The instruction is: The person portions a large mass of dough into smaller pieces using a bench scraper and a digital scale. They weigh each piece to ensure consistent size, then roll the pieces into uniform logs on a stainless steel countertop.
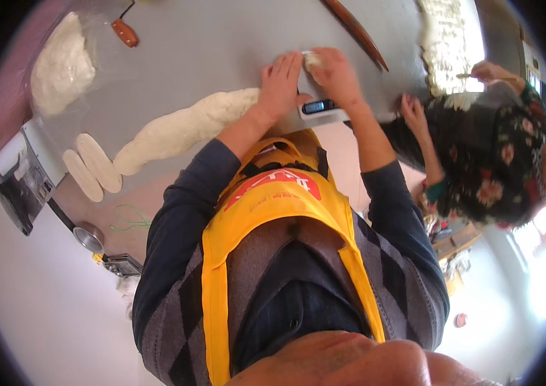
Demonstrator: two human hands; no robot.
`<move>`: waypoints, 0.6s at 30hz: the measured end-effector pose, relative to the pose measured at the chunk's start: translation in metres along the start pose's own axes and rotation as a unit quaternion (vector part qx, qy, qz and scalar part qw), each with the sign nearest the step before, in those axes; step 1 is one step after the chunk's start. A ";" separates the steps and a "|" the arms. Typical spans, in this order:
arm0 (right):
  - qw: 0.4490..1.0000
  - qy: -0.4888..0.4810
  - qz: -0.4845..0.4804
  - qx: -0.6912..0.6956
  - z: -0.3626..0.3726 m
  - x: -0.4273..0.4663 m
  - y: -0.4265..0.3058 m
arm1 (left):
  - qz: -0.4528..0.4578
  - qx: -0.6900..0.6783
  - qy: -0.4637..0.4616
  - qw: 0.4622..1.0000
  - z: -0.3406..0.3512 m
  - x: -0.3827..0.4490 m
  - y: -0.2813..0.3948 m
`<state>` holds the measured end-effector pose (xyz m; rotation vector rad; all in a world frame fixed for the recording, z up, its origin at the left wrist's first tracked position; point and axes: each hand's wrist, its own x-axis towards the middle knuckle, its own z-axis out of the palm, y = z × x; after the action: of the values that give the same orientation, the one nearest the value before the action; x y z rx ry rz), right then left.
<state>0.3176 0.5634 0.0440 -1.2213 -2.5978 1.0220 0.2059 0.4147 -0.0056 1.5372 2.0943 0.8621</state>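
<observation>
My right hand [336, 75] has its fingers around a small piece of pale dough [312, 62], over a white digital kitchen scale [340, 116] with a lit display. Just left of it, my left hand [280, 87] lies palm down, its fingers straight and thumb out towards the scale. What lies under that palm is hidden. A long thick roll of dough [186, 125] stretches leftward from beside my left wrist along the near table edge. By the roll's far left end lie two flat oval dough pieces [99, 164], side by side.
At the far left, a large dough mass [63, 67] rests under clear plastic. A wooden-handled tool [124, 33] and a tapered wooden rolling pin [355, 34] lie farther back on the grey table [215, 43]. To the right, another person's hand [488, 72] holds a thin stick near rows of dough [447, 48].
</observation>
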 end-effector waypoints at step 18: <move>0.936 0.152 -0.176 -0.264 0.076 0.146 -0.040 | -0.015 0.196 -0.136 0.971 -0.075 -0.073 -0.030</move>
<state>0.1667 0.6094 -0.0175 -0.8396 -2.7617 0.0583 0.1600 0.3208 0.0254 1.6940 2.1574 0.2089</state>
